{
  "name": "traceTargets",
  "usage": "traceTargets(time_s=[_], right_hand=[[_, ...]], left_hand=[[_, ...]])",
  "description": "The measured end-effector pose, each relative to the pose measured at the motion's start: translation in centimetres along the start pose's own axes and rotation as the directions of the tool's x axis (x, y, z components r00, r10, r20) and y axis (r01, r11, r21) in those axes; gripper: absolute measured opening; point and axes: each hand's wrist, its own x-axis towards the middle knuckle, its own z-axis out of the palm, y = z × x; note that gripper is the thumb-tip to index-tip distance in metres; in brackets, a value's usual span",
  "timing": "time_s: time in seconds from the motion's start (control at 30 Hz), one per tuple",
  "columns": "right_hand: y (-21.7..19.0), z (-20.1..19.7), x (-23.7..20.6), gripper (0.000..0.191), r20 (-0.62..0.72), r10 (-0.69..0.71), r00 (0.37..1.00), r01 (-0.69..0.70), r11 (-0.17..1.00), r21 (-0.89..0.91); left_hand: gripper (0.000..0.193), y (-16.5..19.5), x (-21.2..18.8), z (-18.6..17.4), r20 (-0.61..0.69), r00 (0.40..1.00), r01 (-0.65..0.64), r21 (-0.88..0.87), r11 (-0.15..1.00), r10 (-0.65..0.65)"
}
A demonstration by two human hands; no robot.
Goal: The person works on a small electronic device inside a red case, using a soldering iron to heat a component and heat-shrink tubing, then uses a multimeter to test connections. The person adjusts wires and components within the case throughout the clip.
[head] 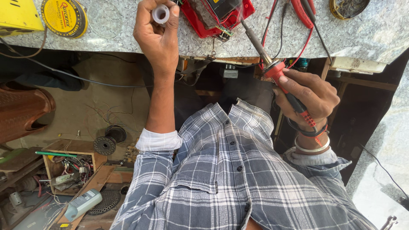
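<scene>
My left hand (157,36) reaches up over the speckled stone counter (128,32) and pinches a small white spool (161,14) between thumb and fingers. My right hand (309,96) grips the red and black handle of a soldering iron (272,66). The iron's metal shaft points up-left, and its tip meets a small circuit board (224,31) at the edge of a red device (217,12) on the counter. A wisp of smoke rises there. My plaid shirt fills the lower middle of the view.
A round yellow tin (64,17) and a yellow box (17,15) sit at the counter's left. Red and black leads (306,25) and a dark round dish (348,6) lie at the right. Below left are a wooden box of wires (68,166), a black reel (105,145) and a brown chair (21,110).
</scene>
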Motion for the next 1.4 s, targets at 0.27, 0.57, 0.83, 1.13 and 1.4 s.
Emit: traceTargets(time_s=[0.27,0.57,0.83,1.13,1.4], right_hand=[[-0.3,0.2,0.2,0.031,0.010,0.000,1.000,0.000,1.000,0.003],[-0.3,0.5,0.4,0.033,0.012,-0.014,1.000,0.014,1.000,0.012],[-0.3,0.6,0.5,0.032,0.000,-0.002,1.000,0.002,1.000,0.010],[3.2,-0.5,-2.5,0.020,-0.178,0.077,0.981,-0.089,0.994,-0.064],[13.1,-6.3,-4.3,0.035,-0.631,0.557,0.540,-0.275,0.825,0.494]], left_hand=[[0.015,0.0,0.1,-0.1,-0.010,1.000,0.020,-0.006,1.000,-0.020],[0.013,-0.1,0.2,0.0,-0.014,1.000,0.019,-0.022,1.000,-0.019],[0.014,-0.2,0.2,-0.2,-0.011,1.000,0.011,-0.018,1.000,-0.011],[0.016,0.8,-0.2,-0.1,-0.012,1.000,-0.026,0.051,0.998,0.026],[0.026,2.0,2.4,-3.6,0.129,0.978,-0.203,0.732,0.651,0.161]])
